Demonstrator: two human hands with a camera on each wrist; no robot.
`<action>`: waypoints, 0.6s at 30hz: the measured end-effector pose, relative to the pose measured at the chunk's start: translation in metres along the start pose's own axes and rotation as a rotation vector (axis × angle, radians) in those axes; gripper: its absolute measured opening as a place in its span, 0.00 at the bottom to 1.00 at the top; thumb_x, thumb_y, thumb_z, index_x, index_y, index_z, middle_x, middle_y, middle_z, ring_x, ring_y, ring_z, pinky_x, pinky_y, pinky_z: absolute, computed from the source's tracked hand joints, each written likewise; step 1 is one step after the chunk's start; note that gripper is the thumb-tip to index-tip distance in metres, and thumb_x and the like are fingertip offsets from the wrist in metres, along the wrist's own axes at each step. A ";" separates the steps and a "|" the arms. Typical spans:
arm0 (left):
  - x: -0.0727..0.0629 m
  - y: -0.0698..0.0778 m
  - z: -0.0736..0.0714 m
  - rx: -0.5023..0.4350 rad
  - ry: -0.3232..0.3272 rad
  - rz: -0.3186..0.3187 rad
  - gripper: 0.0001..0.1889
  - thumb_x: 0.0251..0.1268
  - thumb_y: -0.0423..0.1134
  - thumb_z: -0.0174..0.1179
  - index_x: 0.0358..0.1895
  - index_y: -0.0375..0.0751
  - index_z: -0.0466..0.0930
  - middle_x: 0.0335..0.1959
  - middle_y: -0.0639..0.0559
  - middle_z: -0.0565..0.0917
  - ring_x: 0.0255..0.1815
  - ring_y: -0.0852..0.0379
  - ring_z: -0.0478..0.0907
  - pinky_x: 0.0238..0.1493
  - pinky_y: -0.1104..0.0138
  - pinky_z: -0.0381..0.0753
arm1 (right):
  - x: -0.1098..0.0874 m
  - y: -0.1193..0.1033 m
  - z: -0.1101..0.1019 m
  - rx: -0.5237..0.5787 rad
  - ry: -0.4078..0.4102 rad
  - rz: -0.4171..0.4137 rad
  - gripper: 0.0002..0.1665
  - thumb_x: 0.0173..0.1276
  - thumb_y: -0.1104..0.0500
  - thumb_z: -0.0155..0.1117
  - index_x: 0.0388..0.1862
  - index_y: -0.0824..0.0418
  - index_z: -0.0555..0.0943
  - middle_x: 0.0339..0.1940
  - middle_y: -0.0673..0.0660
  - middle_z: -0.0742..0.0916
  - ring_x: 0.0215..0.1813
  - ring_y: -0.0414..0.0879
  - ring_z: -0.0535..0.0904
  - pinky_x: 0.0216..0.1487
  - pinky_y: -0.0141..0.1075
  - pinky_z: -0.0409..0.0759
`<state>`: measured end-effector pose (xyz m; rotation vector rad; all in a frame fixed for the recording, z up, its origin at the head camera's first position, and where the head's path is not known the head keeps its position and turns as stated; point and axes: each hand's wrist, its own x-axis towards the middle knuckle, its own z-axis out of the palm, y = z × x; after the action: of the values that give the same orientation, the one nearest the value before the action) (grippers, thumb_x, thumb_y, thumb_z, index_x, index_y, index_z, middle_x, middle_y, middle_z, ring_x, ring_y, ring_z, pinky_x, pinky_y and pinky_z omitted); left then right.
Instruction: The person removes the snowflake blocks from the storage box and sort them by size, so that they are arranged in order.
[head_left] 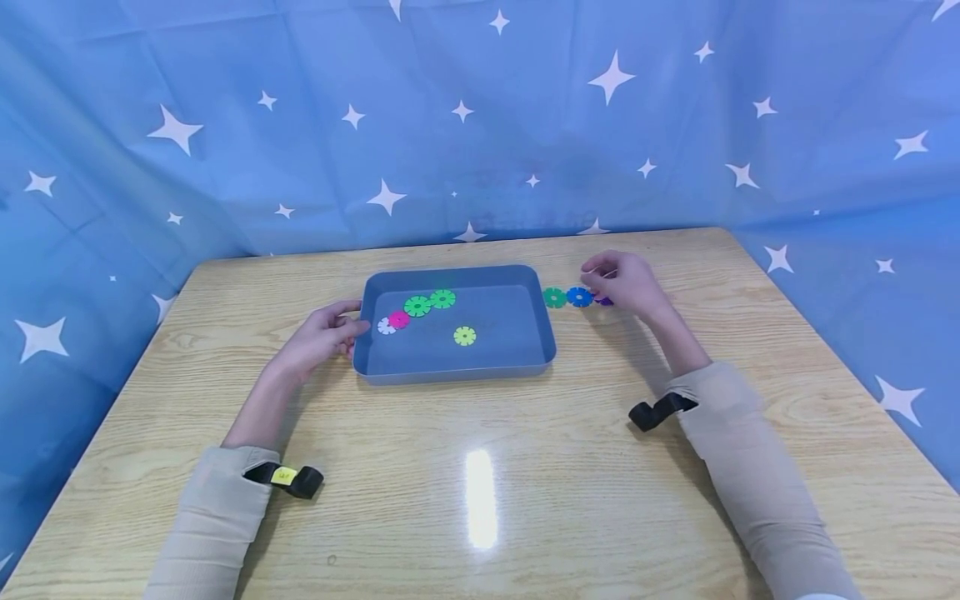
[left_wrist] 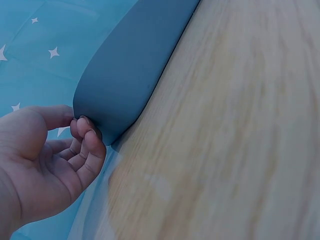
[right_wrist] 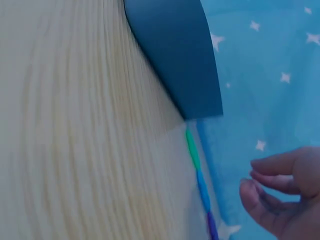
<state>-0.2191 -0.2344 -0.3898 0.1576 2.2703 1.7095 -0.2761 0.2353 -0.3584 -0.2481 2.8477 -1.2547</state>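
Observation:
A grey-blue tray (head_left: 510, 360) stands on the table. My left hand (head_left: 322, 337) grips its left end, with the thumb at the rim and the fingers curled against the outer wall in the left wrist view. Inside lie notched plastic discs: a white disc (head_left: 385, 328) touching a pink disc (head_left: 401, 322), two touching green discs (head_left: 415, 310), and a lone yellow-green disc (head_left: 460, 337). To the tray's right, a green disc (head_left: 550, 298), a blue disc (head_left: 573, 298) and a purple disc (head_left: 606, 302) form a row. Above the purple one hovers my right hand (head_left: 630, 283), fingers loosely bent, holding nothing visible.
A light wooden table (head_left: 375, 500) carries everything, with a bright reflection near its front middle. Behind and beside it hangs a blue cloth (head_left: 420, 100) with white stars. Black straps (head_left: 660, 411) stick out at both sleeve cuffs.

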 end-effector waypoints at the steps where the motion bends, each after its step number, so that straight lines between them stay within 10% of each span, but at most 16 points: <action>1: 0.000 0.000 0.000 0.000 0.000 0.001 0.32 0.78 0.37 0.53 0.78 0.30 0.54 0.37 0.44 0.76 0.27 0.60 0.74 0.34 0.70 0.80 | 0.000 -0.003 0.003 0.003 -0.008 -0.013 0.19 0.76 0.56 0.60 0.58 0.68 0.79 0.47 0.67 0.85 0.42 0.59 0.84 0.41 0.46 0.84; 18: 0.000 0.000 0.000 -0.006 -0.001 0.003 0.32 0.78 0.36 0.53 0.77 0.29 0.54 0.36 0.44 0.76 0.27 0.60 0.74 0.34 0.70 0.80 | 0.005 -0.059 0.049 0.052 -0.113 -0.195 0.15 0.75 0.61 0.62 0.56 0.68 0.81 0.47 0.64 0.85 0.46 0.58 0.83 0.43 0.42 0.82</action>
<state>-0.2191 -0.2341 -0.3899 0.1599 2.2650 1.7178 -0.2685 0.1592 -0.3480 -0.5873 2.7456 -1.2979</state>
